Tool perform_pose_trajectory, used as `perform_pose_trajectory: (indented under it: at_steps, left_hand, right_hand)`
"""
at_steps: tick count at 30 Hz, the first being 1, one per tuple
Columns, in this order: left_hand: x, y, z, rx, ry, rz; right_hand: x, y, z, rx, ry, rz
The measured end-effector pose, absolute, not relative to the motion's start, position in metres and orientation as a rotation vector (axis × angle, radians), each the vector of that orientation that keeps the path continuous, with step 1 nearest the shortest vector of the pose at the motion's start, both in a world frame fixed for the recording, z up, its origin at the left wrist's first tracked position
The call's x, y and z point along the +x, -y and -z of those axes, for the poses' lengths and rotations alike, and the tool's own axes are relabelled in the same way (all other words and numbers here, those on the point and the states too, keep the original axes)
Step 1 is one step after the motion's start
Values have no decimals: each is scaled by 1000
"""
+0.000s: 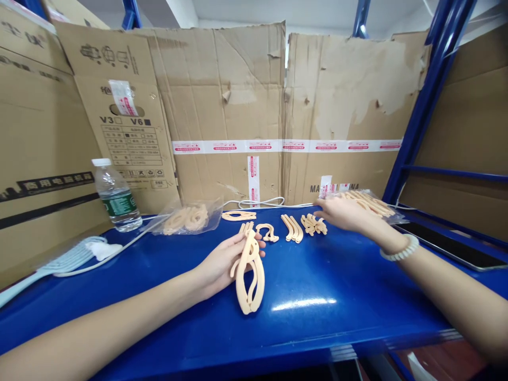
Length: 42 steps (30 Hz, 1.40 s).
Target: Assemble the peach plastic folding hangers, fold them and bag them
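My left hand [228, 259] is closed around a folded cream plastic folding hanger [257, 286], which points down toward me. My right hand [342, 212] reaches over the back right of the table, its fingers loosely apart with no object visible in them. Just left of and below its fingertips is a small pile of cream plastic pieces [314, 225]. Beside that lie several curved hanger arms [291, 228] and hanger hooks [268, 233]. Another folded hanger [239, 216] rests behind my left hand. Partly behind my right hand is a clear bag of long cream hanger arms [371, 203].
A clear bag of cream parts [186, 218] and a water bottle [116, 196] stand at the left, near a light-blue paddle-like item [67, 256] and a white cable [130, 243]. A dark-screened tablet or phone [448, 244] lies right. Cardboard sheets [226, 106] wall the blue table [317, 328].
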State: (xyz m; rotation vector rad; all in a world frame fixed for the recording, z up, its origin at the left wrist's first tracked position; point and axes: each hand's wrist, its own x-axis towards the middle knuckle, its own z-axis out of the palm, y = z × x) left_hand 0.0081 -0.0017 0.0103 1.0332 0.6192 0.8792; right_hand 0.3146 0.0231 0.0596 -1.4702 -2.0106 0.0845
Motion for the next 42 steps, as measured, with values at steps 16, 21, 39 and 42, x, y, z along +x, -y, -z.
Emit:
perform_pose_trajectory:
  at_steps: [16, 21, 39, 42]
  left_hand:
    - [7, 6, -6, 1081, -580, -941]
    - [6, 8, -3, 1187, -561, -914]
    - [6, 15, 0, 1712, -797, -922]
    - [6, 17, -1, 1701, -758, -928]
  right_hand:
    - [214, 35, -11, -439, 2694, 541]
    - [208, 41, -11, -537, 2683, 669]
    - [206, 51, -11, -803, 2814, 585]
    - [207, 53, -13, -886, 2838, 601]
